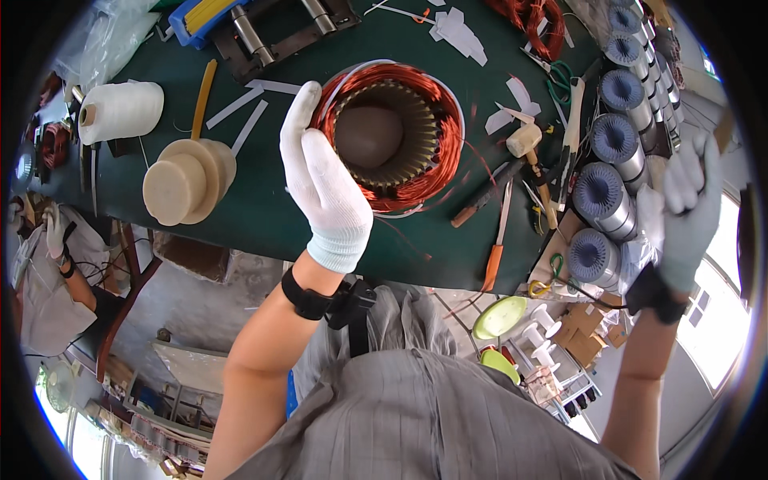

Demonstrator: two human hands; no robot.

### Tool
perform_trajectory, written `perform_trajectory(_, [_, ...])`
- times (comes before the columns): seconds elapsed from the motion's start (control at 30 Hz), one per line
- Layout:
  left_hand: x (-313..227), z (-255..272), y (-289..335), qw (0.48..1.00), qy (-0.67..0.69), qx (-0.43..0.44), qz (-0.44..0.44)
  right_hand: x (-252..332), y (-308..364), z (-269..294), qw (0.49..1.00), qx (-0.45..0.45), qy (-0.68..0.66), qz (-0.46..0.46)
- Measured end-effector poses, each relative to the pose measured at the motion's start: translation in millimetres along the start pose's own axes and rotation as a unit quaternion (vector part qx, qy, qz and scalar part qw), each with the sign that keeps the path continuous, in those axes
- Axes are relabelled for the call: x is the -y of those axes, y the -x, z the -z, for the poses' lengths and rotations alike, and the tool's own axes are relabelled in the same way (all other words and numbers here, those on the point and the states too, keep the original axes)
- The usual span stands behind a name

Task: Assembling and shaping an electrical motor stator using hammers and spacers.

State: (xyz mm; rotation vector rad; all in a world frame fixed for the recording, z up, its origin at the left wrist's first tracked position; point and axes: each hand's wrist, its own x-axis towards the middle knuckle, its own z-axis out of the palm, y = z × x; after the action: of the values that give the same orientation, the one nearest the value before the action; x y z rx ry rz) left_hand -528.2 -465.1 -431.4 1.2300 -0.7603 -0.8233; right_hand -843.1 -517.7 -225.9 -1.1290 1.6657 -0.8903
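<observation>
A round motor stator (pixel 392 136) with copper wire windings and a slotted steel core lies flat on the dark green table (pixel 248 208). My left hand (pixel 324 188), in a white glove, grips the stator's left rim, fingers over the copper coil. A thin white strip runs around the coil's outer edge. My right hand (pixel 688 212), also gloved, is raised off the table's right edge beside a row of stators, fingers curled. I cannot make out anything in it.
A white thread spool (pixel 120 110) and stepped wooden forms (pixel 188 180) lie left. A wooden mallet (pixel 524 140), orange-handled tool (pixel 492 268), green-handled scissors (pixel 560 80) and paper strips lie right. Several stators (pixel 616 136) line the right edge. Another person's gloved hand (pixel 54 232) is far left.
</observation>
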Motion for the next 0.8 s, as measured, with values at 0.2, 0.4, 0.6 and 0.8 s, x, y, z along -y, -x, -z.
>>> perform_trajectory(0.2, [-17,26,-13,0.993,-0.029,0.106,0.031,-84,121,-83,0.888,0.370,0.223,-0.155])
perform_trajectory(0.4, [-84,166,-68,0.642,-0.737,0.158,-0.139,-48,109,-25,0.949,0.047,-0.089,-0.299])
perform_trajectory(0.6, [-80,173,-80,0.735,-0.663,0.139,0.010,-143,139,-27,0.936,-0.045,-0.130,-0.325])
perform_trajectory(0.8, [-167,154,-49,0.807,-0.575,0.106,-0.079,-206,147,-33,0.962,-0.063,0.188,-0.187])
